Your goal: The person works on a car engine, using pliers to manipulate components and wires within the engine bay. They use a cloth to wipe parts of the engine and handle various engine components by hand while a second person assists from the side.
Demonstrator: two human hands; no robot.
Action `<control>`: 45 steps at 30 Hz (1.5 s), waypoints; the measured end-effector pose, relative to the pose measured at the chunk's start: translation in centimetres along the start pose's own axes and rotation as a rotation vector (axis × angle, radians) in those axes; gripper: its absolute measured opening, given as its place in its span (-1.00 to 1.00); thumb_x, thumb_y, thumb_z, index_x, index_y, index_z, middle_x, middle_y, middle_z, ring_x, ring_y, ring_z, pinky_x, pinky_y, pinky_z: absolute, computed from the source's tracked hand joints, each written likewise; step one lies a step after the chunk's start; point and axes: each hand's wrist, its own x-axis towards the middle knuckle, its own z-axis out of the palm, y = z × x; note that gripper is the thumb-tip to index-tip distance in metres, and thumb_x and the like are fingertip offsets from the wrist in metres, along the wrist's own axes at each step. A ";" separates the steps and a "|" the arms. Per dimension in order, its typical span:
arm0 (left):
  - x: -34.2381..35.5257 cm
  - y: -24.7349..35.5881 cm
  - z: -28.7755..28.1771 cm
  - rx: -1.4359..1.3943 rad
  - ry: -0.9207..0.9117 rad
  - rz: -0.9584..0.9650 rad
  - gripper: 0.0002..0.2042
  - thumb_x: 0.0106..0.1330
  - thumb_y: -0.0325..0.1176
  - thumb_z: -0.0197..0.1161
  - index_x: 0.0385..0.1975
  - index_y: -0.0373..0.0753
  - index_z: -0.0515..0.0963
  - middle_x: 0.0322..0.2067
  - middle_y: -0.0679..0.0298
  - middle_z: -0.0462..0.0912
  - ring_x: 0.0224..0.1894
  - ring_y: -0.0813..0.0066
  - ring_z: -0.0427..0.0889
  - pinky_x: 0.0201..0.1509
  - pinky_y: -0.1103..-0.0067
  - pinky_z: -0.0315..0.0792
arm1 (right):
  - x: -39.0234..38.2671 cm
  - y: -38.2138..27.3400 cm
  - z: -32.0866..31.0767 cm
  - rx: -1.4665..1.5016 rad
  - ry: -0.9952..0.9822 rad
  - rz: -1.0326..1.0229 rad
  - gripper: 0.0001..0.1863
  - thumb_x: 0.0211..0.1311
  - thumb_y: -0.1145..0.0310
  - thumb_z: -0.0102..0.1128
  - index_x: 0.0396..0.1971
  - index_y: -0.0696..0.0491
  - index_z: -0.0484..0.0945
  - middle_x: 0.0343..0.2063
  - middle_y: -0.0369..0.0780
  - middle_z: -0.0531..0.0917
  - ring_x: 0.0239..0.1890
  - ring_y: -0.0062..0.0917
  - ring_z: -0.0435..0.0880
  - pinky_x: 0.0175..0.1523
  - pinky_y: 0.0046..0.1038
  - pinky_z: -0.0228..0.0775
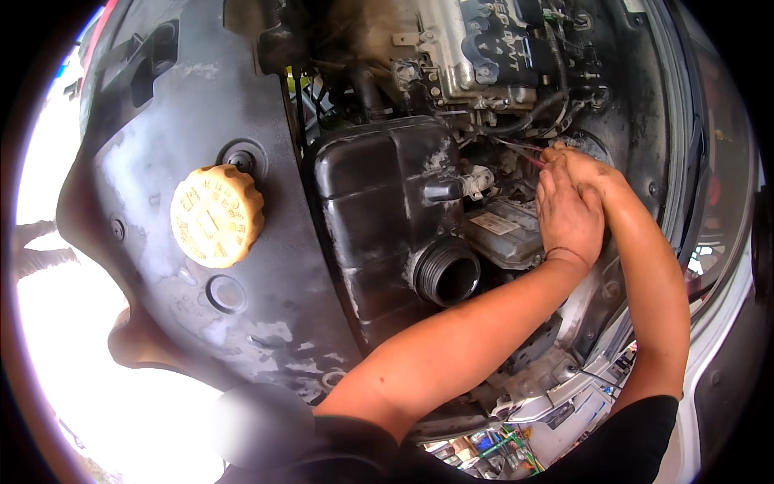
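Note:
My two hands meet deep in the engine bay, on its right side beside the inner fender. The right hand (584,171) is bent inward with its fingers closed at the tips. Against it lies my left hand (571,214), its fingers close together and reaching up to the same spot. Thin reddish and pale strands (526,152) run out leftward from the fingertips; they look like wires, but their kind is unclear. What the fingers pinch is hidden. Just left of the hands sits a dark box with a pale label (498,224).
A black plastic reservoir (363,194) with an uncapped threaded neck (448,274) stands left of my hands. Its yellowish ribbed cap (216,218) rests on the worn black cover (145,185). The engine (492,56) lies beyond. Shelves of goods (500,456) show below.

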 end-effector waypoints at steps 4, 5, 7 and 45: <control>0.2 0.1 -0.3 -0.016 0.012 0.009 -0.46 0.34 -0.38 0.04 0.32 -0.43 0.25 0.27 -0.15 0.34 0.35 -0.13 0.27 0.48 0.21 0.14 | -0.3 -1.4 -1.0 -0.053 0.021 0.031 -0.66 0.44 0.22 -0.07 0.03 0.06 0.55 0.15 -0.01 0.52 0.21 -0.10 0.48 0.30 -0.26 0.33; 0.1 0.2 -0.2 -0.018 0.008 0.013 -0.46 0.33 -0.38 0.04 0.32 -0.43 0.26 0.27 -0.15 0.33 0.34 -0.13 0.28 0.48 0.21 0.14 | -0.2 -0.9 -0.7 -0.090 0.059 0.020 -0.65 0.43 0.21 -0.06 0.04 0.06 0.55 0.14 -0.01 0.52 0.20 -0.10 0.48 0.29 -0.27 0.33; -0.1 0.2 0.1 -0.037 0.002 0.030 -0.46 0.33 -0.37 0.04 0.32 -0.43 0.26 0.26 -0.15 0.34 0.34 -0.13 0.28 0.48 0.21 0.15 | -0.3 0.3 -0.4 -0.153 0.065 0.025 -0.63 0.42 0.20 -0.04 0.07 0.06 0.55 0.14 0.01 0.52 0.20 -0.09 0.49 0.30 -0.27 0.34; -1.1 0.0 -0.7 0.318 -0.146 -0.155 -0.44 0.29 -0.30 0.11 0.27 -0.46 0.33 0.14 -0.14 0.44 0.23 -0.07 0.45 0.36 0.23 0.31 | 2.3 -10.7 -7.7 -0.664 -0.349 0.222 -0.72 -0.14 0.44 0.11 -0.42 0.21 0.73 -0.36 0.00 0.74 -0.32 -0.21 0.74 -0.25 -0.21 0.53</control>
